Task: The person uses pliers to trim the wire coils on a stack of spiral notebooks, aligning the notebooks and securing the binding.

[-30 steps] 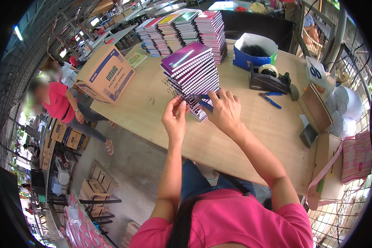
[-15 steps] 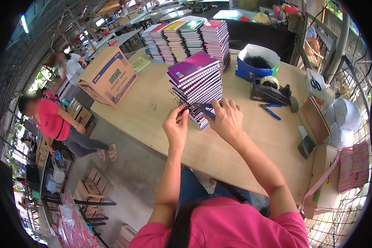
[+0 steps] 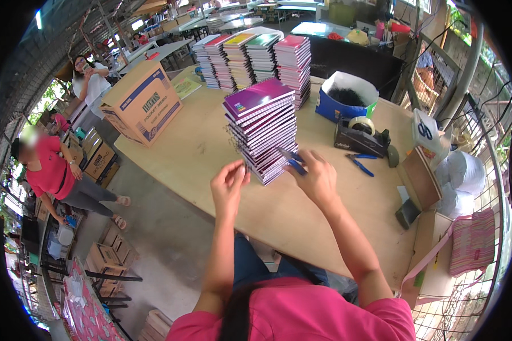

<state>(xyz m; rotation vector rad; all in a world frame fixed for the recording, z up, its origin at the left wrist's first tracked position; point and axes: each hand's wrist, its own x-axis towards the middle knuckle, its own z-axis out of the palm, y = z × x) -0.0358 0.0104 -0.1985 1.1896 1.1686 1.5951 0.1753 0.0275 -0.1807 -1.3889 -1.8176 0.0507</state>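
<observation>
A tall stack of purple spiral notebooks [image 3: 261,128] stands on the wooden table in front of me, with loose wire ends sticking out along its left side. My right hand [image 3: 317,176] grips blue-handled pliers [image 3: 292,159], whose jaws point at the stack's lower right part. My left hand [image 3: 228,184] is beside the stack's lower left edge, thumb and fingertips drawn together. Something small and dark shows at those fingertips, too small to make out.
Several stacks of coloured notebooks [image 3: 253,57] stand at the back, near a cardboard box [image 3: 142,105]. To the right are a blue and white container of black wire pieces [image 3: 347,102], a tape dispenser [image 3: 361,139] and another pair of pliers [image 3: 360,163]. Two people [image 3: 54,170] stand at left.
My hands have moved apart. The left has drawn away from the wire ends, down and left; the pliers have come away from them to the right. The view has shifted slightly.
</observation>
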